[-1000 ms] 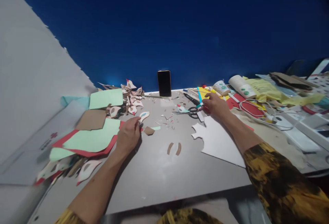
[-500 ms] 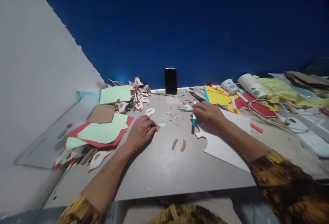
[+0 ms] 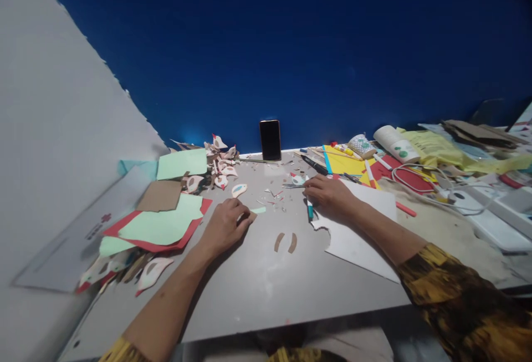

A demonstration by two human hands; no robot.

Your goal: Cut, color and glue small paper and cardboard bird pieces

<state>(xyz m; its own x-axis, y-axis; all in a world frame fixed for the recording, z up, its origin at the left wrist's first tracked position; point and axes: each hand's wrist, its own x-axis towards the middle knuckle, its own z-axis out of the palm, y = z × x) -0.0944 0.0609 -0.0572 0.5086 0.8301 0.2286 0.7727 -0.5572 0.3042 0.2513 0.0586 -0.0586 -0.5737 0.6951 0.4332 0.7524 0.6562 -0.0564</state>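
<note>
My left hand (image 3: 228, 222) rests on the grey table with its fingers curled together; a small brown cardboard piece (image 3: 252, 216) shows at its fingertips. A pale green strip (image 3: 259, 210) lies just beyond it. My right hand (image 3: 328, 194) lies over the edge of a white sheet (image 3: 361, 240), fingers bent over a teal-and-white marker (image 3: 310, 210) and the end of some scissors (image 3: 293, 185); whether it grips either is unclear. Two curved brown pieces (image 3: 279, 242) lie between my hands, nearer the front. A white bird cutout (image 3: 239, 190) with a blue wing is beyond my left hand.
A phone (image 3: 270, 140) stands against the blue wall. Bird cutouts (image 3: 220, 168) are heaped at the back left, beside green paper (image 3: 166, 223) and brown card (image 3: 160, 195). At the right are paper cups (image 3: 397, 144), yellow paper (image 3: 343, 161) and a white cable (image 3: 415, 189).
The whole view has shifted slightly, with the table items lower and a little further left. My hands stay at nearly the same places on the table.
</note>
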